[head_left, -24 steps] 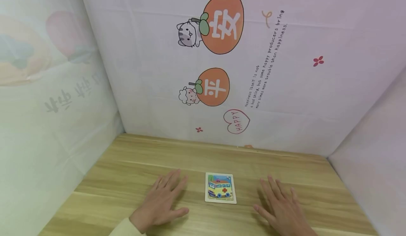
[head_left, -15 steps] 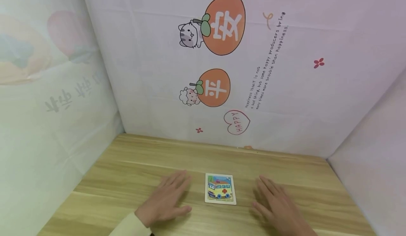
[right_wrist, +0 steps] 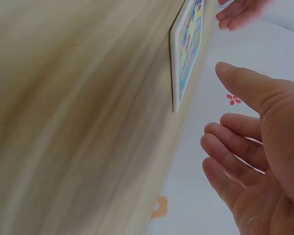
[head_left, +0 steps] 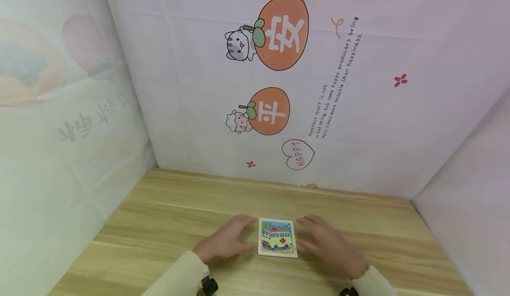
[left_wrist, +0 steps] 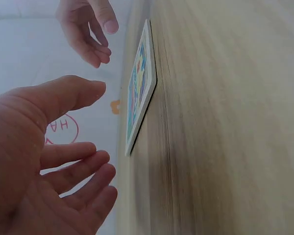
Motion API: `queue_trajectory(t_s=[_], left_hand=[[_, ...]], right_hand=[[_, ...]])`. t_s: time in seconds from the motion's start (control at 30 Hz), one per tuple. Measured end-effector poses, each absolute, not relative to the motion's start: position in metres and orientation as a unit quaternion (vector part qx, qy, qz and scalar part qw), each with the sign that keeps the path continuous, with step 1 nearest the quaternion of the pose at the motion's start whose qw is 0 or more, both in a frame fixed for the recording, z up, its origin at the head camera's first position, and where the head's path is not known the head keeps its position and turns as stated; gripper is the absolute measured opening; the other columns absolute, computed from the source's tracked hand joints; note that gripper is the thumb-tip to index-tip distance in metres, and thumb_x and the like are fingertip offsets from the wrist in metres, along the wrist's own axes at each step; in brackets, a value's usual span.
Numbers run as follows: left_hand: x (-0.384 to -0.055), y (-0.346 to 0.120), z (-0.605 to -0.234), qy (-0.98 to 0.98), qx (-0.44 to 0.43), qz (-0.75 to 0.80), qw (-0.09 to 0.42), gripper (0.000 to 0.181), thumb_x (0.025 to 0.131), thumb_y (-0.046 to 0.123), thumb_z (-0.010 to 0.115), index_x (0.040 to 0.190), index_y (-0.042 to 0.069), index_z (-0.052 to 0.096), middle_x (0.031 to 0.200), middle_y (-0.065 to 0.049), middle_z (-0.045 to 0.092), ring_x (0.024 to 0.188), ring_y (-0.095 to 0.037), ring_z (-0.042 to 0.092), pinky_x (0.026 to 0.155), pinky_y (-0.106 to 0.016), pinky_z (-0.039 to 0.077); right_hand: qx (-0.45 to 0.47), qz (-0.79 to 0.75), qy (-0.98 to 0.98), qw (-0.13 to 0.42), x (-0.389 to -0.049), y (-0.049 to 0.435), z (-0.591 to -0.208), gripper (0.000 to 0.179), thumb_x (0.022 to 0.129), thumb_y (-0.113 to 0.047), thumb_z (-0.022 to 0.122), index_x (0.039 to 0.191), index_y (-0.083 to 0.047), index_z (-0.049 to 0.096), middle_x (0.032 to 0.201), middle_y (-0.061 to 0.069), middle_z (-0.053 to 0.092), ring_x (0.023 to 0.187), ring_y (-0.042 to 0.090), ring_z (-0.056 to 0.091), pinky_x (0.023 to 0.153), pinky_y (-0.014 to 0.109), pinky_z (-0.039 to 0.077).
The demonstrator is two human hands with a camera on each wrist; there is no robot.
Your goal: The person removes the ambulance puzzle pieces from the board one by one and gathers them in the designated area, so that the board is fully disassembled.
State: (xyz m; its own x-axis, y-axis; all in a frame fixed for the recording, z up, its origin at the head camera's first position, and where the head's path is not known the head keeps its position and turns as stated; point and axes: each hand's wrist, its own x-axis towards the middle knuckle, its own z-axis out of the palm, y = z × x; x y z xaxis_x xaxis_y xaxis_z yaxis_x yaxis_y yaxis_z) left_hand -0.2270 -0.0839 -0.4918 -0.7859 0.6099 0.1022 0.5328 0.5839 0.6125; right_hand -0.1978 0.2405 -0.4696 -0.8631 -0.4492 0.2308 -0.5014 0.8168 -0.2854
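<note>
A small square picture puzzle (head_left: pixel 277 238) with a white border lies flat on the wooden table, showing a yellow ambulance with a red cross. Just off its left edge is my left hand (head_left: pixel 228 239), thumb and fingers spread apart and slightly bent. My right hand (head_left: pixel 327 245) stands off the right edge in a similar pose. In the left wrist view, air shows between the left hand (left_wrist: pixel 54 152) and the puzzle (left_wrist: pixel 141 85). The right wrist view likewise shows the right hand (right_wrist: pixel 257 152) apart from the puzzle (right_wrist: pixel 187 49), holding nothing.
The wood-grain table (head_left: pixel 191 194) is enclosed by a white printed cloth at the back (head_left: pixel 191 88) and cloth walls on the left (head_left: pixel 79 163) and right (head_left: pixel 470 167). A dark band (head_left: pixel 208 284) shows at my left wrist.
Both hands have come inward from flat on the table at either side to close beside the puzzle, and now stand more edge-on. The puzzle has stayed in place.
</note>
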Motion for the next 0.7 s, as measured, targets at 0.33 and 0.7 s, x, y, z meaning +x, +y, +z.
queue_trajectory(t_s=[0.33,0.7], left_hand=[[-0.247,-0.072,-0.497,0.885,0.285,0.359,0.082,0.072,0.093,0.038,0.079,0.151,0.005,0.052,0.152,-0.012,0.056,0.144,-0.031,0.052,0.123,-0.053,0.041],[-0.254,-0.067,-0.504,0.875,0.271,0.394,0.078,0.069,0.091,0.032,0.081,0.148,0.002,0.055,0.145,-0.011,0.061,0.135,-0.029,0.058,0.118,-0.05,0.047]], right_hand=[[0.326,0.165,-0.931,0.012,-0.231,0.205,-0.47,0.048,0.094,-0.033,0.08,0.131,-0.003,0.069,0.125,0.007,0.071,0.115,0.023,0.067,0.102,0.045,0.059],[0.354,0.206,-0.912,-0.016,-0.25,0.174,-0.473,0.029,0.098,-0.023,0.076,0.119,-0.004,0.074,0.111,0.005,0.072,0.096,0.017,0.066,0.083,0.027,0.06]])
